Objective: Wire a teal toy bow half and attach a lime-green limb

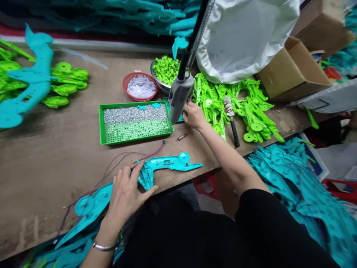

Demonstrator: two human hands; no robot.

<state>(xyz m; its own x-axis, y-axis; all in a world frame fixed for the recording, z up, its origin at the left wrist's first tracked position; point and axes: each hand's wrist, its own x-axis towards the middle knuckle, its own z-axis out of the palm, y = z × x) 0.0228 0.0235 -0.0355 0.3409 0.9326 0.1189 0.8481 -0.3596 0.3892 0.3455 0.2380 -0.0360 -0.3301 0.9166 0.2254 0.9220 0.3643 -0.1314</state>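
Observation:
My left hand (126, 191) grips the middle of a long teal plastic shell (167, 162) near the table's front edge. Its thumb lies at the near side and its fingers at the far side. Thin red and dark wires (117, 158) trail leftward from the shell. My right hand (194, 116) reaches to a small teal tray (180, 118), with fingers bent together and their tips partly hidden behind a hanging grey electric screwdriver (181, 93). Between the hands lies a small red-handled tool (182, 137). A green perforated tray (136, 139) of small silvery screws stands beyond.
A red basket (125, 91) holds pale flat pieces; a metal bowl (163, 87) holds green caps. Green plastic parts (251, 111) and a black-handled tool (234, 132) lie right. Teal parts (295, 178) are heaped beside the table. A cardboard box (295, 74) stands behind.

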